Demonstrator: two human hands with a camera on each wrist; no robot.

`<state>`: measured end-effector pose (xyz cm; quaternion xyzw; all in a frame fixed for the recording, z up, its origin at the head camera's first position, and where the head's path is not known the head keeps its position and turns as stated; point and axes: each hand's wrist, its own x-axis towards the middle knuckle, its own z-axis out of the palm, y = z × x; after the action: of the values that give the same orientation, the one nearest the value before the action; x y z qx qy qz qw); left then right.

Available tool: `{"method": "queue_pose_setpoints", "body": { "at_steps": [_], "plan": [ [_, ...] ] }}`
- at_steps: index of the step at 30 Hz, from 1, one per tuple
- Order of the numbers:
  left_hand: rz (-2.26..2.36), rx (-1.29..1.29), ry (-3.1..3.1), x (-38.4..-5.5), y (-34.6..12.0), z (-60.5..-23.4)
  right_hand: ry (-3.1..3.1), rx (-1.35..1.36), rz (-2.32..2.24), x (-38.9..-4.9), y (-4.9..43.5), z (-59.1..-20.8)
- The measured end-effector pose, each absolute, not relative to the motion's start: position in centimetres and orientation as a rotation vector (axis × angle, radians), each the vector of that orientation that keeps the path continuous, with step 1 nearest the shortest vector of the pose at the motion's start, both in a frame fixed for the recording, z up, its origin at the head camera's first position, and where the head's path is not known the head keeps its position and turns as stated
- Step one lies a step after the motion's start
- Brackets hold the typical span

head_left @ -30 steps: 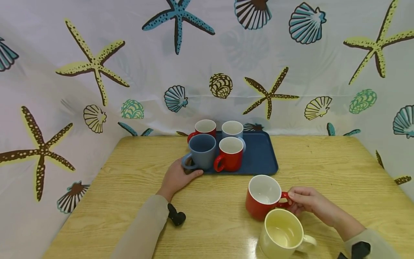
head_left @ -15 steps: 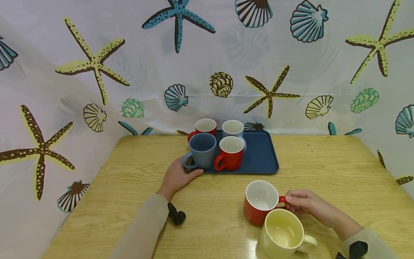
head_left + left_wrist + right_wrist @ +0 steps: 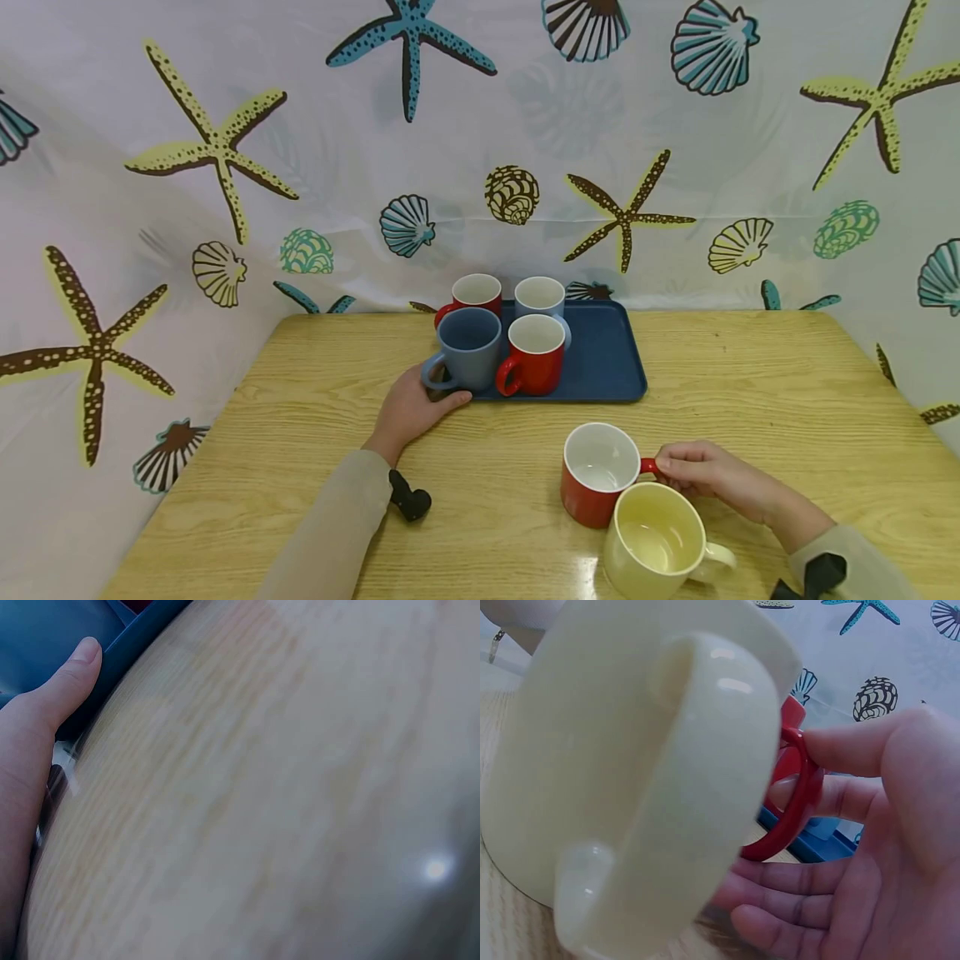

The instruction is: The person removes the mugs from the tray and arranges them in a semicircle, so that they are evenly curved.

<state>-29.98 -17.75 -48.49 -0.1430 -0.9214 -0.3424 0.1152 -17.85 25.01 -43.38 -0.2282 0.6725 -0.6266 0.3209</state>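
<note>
While upright, yellow mug beside red.

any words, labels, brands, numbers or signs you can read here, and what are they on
None: no lettering or numbers can be read in any view.
The red mug in the right hand and the yellow mug show plain sides.
The backdrop bears only pictures, of starfish and shells.

left hand forward, thumb extended, right hand pinching
</note>
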Motion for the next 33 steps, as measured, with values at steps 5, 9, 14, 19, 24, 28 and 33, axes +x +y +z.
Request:
{"method": "queue_pose_setpoints", "body": {
  "at_steps": [5,9,14,19,24,28,33],
  "plan": [
    [-0.997,-0.414,-2.701,-29.9,-17.7,-48.5,1.782,-0.567,-1.589,-18.0,25.2,-43.1],
    [-0.994,-0.401,-2.701,-30.0,-17.7,-48.6,1.779,-0.571,-1.566,-18.0,25.5,-43.1],
    [-0.986,-0.396,-2.697,-30.0,-17.7,-48.6,1.771,-0.554,-1.570,-18.0,25.9,-43.2],
    [-0.998,-0.400,-2.700,-29.9,-17.6,-48.4,1.784,-0.516,-1.588,-18.1,26.0,-43.0],
    [-0.995,-0.388,-2.700,-29.9,-17.7,-48.4,1.780,-0.514,-1.612,-18.2,26.0,-42.9],
    [-0.993,-0.380,-2.703,-29.9,-17.7,-48.6,1.780,-0.514,-1.626,-18.4,26.1,-43.0],
    [-0.997,-0.378,-2.702,-30.0,-17.7,-48.6,1.796,-0.530,-1.627,-19.0,26.2,-43.0]
  ]
}}
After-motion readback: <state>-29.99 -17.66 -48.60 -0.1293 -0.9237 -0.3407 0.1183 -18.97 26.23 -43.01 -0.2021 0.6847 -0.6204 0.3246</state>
